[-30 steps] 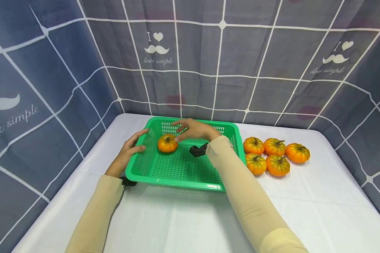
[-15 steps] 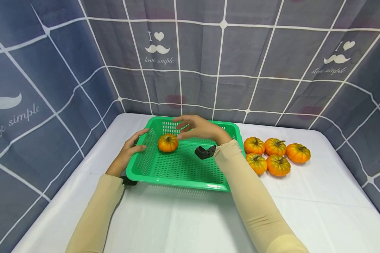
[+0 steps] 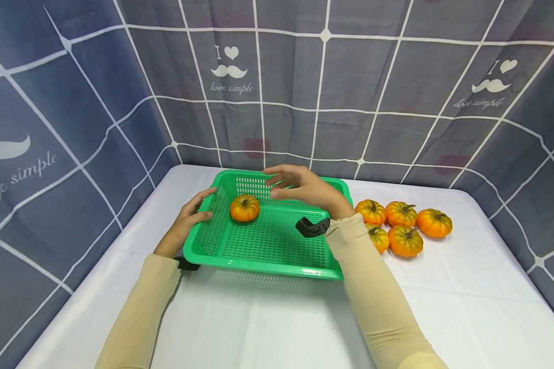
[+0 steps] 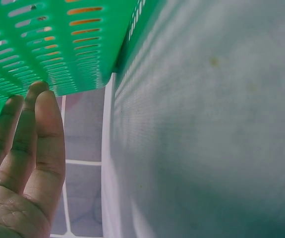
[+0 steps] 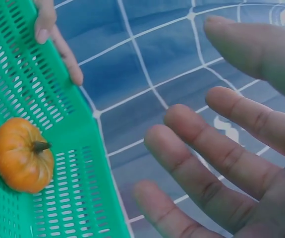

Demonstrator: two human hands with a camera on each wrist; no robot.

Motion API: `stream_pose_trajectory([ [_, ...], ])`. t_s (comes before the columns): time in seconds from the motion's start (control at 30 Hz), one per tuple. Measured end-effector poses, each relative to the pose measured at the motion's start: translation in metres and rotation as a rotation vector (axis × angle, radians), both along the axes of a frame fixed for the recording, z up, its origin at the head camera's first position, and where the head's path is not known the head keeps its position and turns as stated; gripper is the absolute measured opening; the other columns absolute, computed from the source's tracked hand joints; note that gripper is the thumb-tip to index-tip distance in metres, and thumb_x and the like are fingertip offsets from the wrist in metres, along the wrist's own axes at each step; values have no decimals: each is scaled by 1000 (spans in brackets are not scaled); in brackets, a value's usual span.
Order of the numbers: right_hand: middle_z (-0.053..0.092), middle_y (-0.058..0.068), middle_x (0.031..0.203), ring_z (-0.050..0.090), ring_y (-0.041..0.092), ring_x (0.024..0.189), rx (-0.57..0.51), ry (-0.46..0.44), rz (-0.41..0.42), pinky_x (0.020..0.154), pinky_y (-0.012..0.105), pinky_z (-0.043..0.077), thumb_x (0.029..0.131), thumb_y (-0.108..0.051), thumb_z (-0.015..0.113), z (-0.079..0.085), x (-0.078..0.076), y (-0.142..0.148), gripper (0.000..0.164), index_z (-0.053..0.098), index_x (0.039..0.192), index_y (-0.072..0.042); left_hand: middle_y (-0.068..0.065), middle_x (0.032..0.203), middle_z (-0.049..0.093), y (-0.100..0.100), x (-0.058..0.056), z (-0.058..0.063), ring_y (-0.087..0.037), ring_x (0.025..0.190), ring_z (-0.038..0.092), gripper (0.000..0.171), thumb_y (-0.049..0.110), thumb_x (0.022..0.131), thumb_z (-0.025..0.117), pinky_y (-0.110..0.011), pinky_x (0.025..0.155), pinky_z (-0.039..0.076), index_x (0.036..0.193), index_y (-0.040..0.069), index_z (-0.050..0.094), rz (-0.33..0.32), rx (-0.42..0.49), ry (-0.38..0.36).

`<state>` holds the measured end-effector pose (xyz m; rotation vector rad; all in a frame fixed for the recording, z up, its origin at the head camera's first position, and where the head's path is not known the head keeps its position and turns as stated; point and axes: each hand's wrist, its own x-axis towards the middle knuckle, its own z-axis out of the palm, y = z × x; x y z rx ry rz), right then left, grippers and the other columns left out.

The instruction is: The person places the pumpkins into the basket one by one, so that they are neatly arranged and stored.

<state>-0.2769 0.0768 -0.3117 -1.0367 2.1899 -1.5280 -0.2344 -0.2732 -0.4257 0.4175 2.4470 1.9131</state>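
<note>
A green plastic basket with slotted walls stands on the white table. One small orange pumpkin sits inside it, near the left wall. My left hand rests against the basket's left side with fingers extended; in the left wrist view its fingertips touch the slotted wall. Over the right half of the basket hovers my right hand, its fingers loosely bent and nothing in them. The right wrist view shows that hand's spread fingers apart from the pumpkin.
Several more pumpkins lie grouped on the table right of the basket, partly behind the right forearm. Dark gridded curtains surround the table at the back and sides. Each wrist wears a black band.
My right hand has moved right and slightly up, away from the pumpkin in the basket. The left hand and the basket have stayed in place.
</note>
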Motion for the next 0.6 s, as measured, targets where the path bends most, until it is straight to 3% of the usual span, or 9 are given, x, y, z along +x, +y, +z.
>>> stream_pose_trajectory([
  [0.13, 72, 14, 136, 69, 34, 123, -51, -21, -31, 103, 45, 56, 102, -6, 73, 3, 6, 10, 51, 61, 152, -6, -13, 179, 21, 1, 0, 0, -41, 165, 10, 70, 9, 102, 55, -69, 124, 19, 169, 6, 34, -2, 5, -5],
  [0.37, 72, 11, 134, 66, 36, 126, -113, -46, -77, 104, 41, 56, 102, -8, 73, 4, 14, 29, 51, 62, 151, -7, -12, 180, 17, -1, 0, -1, -42, 166, 0, 71, 11, 101, 56, -74, 126, 7, 169, 5, 35, -1, -6, 6],
  [0.5, 72, 11, 134, 65, 38, 127, -135, -53, -84, 105, 40, 55, 102, -7, 72, 4, 16, 38, 51, 61, 152, -6, -13, 179, 22, 0, 1, 0, -41, 164, 13, 70, 10, 102, 55, -65, 125, 21, 169, 7, 35, -4, 0, -7],
  [0.6, 72, 11, 134, 67, 34, 126, -149, -54, -90, 105, 39, 55, 102, -5, 71, 5, 17, 46, 51, 60, 152, -5, -13, 178, 25, 0, 1, 0, -38, 162, 22, 69, 10, 103, 54, -49, 119, 33, 170, 8, 34, -7, 1, -16],
])
